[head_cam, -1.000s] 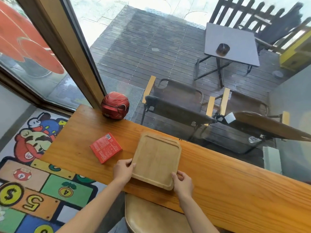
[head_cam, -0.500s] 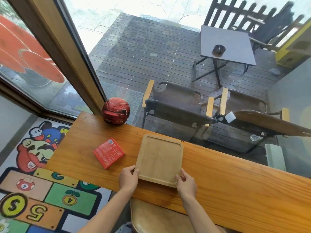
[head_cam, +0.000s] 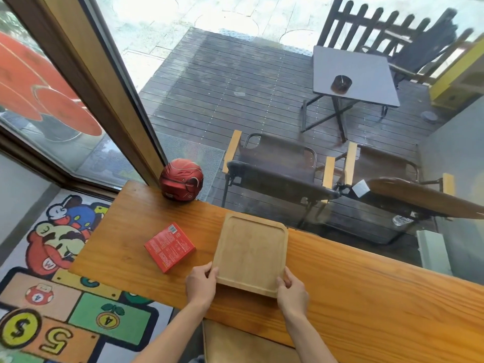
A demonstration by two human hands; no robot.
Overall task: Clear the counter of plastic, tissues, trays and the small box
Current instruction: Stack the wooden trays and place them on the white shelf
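Observation:
A light wooden tray (head_cam: 250,254) is held over the long wooden counter (head_cam: 366,292), its near edge lifted so that a shadow shows beneath it. My left hand (head_cam: 200,285) grips the tray's near left corner and my right hand (head_cam: 292,290) grips its near right corner. A small red box (head_cam: 169,247) lies flat on the counter just left of the tray, apart from both hands.
A red helmet (head_cam: 181,180) sits at the counter's far left corner against the window frame. A stool seat (head_cam: 241,344) stands below the counter's near edge. A cartoon floor mat (head_cam: 52,297) lies to the left. Chairs and a table are outside behind the glass.
The tray's near edge has come up off the counter in both hands. The view has shifted slightly; the red box has not moved.

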